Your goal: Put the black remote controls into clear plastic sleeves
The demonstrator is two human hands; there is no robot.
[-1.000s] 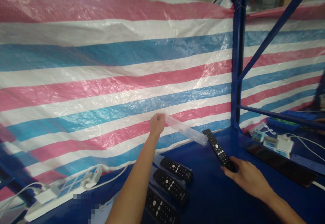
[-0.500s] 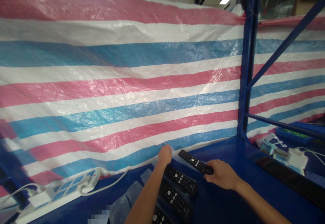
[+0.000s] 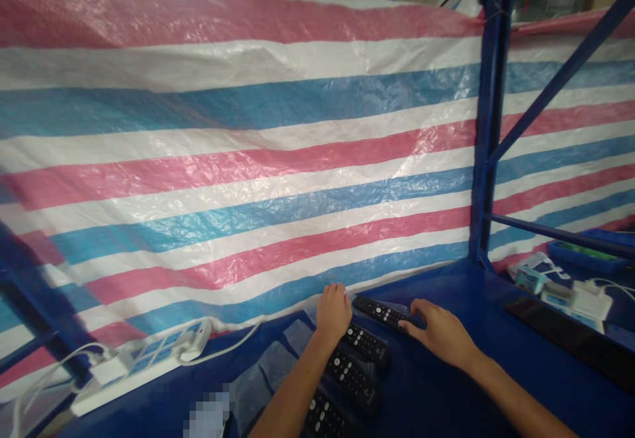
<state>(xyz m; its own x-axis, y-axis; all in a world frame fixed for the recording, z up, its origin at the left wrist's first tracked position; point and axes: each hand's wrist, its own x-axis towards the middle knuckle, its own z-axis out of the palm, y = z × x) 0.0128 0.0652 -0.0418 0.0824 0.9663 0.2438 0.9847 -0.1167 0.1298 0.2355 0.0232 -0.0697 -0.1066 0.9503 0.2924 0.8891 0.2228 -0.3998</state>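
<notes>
Black, oblong plastic remote control [image 3: 378, 311] — the bare right hand [image 3: 436, 333] rests unclenched at its four-o'clock end; at nine o'clock the bare left hand [image 3: 333, 312] curls, contents indiscernible.

No readable lettering here!
Pale print [image 3: 371, 394] shows on the black remotes [image 3: 353, 380], down at the near ends, but it's too small and blurred to read.

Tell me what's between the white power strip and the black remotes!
In the head view: a white cord, clear plastic and the left forearm.
</notes>
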